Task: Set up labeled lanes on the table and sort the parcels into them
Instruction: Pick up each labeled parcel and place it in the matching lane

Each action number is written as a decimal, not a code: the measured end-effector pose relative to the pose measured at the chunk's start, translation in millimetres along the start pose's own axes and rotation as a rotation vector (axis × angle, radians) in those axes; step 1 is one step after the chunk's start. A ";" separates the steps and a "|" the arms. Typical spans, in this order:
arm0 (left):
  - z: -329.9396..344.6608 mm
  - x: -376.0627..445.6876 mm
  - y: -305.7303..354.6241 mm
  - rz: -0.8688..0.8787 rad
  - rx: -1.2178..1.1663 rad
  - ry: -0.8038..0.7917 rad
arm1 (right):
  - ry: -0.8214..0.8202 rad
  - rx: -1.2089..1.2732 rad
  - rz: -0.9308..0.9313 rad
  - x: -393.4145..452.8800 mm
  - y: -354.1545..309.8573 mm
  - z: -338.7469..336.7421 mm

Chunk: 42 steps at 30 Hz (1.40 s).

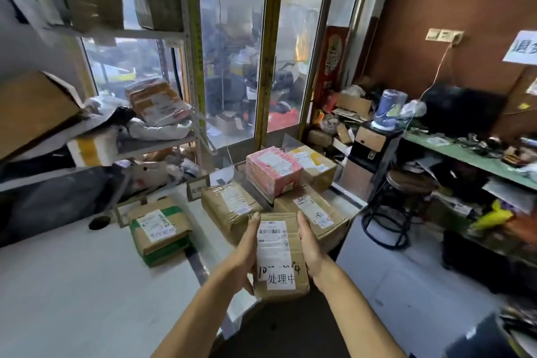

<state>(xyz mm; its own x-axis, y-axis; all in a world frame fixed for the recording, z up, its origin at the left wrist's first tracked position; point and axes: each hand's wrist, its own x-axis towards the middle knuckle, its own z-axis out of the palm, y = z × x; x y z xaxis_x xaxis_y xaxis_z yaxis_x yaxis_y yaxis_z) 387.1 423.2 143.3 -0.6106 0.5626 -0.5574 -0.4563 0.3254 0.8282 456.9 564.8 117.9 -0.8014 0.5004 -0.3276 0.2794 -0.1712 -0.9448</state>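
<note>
Labelled brown parcel (279, 256) held above white table (72, 285) edge.

Brown wall (421, 9), glazed windows (232, 52), cluttered green counter (465, 155).

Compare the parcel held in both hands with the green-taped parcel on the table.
The held parcel is plain brown and gripped off the table between the left hand and right hand; the green-taped parcel lies flat on the white table, untouched. The held parcel carries an extra printed slip; the green-taped parcel shows handwriting. Both bear white shipping labels.
</note>
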 end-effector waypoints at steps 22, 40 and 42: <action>43.0 139.3 4.1 -0.249 -0.342 0.420 | -0.587 -0.175 0.305 189.0 -3.2 -22.1; 32.7 172.4 -10.5 -0.279 -0.345 0.423 | -0.672 -0.228 0.190 221.2 14.8 -9.0; 34.3 169.5 -7.8 -0.293 -0.301 0.409 | -0.687 -0.249 0.200 233.3 33.8 -4.5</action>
<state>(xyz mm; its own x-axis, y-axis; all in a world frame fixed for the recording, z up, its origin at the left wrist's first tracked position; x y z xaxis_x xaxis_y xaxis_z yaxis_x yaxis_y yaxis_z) 309.4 542.1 44.4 -0.6039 0.1228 -0.7875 -0.7713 0.1590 0.6163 281.8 679.6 9.5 -0.8492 -0.1754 -0.4981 0.5003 0.0344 -0.8651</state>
